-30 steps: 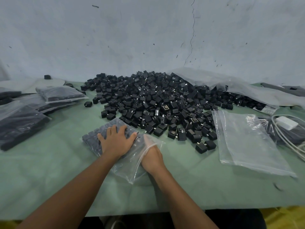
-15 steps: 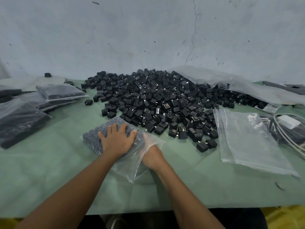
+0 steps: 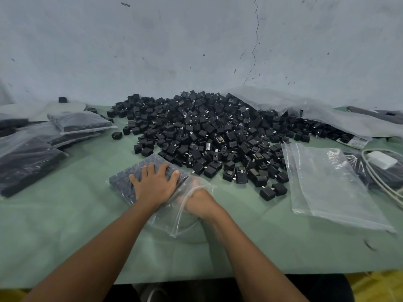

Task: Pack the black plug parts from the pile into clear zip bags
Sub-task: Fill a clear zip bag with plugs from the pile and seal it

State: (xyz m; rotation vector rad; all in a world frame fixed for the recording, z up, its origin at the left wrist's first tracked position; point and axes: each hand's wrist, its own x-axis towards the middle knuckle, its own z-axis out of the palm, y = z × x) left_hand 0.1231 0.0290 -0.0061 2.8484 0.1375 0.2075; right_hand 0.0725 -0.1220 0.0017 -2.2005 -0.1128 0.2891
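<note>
Green-covered table (image 3: 65, 236). One large pile of small black cube-shaped plastic plug parts (image 3: 207, 131) at frame centre, too many to count; one stray part (image 3: 116, 135) lies off its left edge. One clear plastic zip bag (image 3: 122, 182) lies just below the pile, partly filled with plug parts in flat rows. Left hand (image 3: 154, 186) lies palm-down on this bag, fingers straight and slightly apart, pressing the rows. Right hand (image 3: 201, 202) is in the bag's mouth; plastic veils its fingers, so I cannot tell their posture. Left of frame: at least three filled clear bags (image 3: 80, 124). Right: flat empty clear zip bags (image 3: 327, 184), number unclear; one white charger block (image 3: 382, 159) with cable; one crumpled clear plastic sack (image 3: 316, 114); one white label (image 3: 353, 142), print unreadable.
</note>
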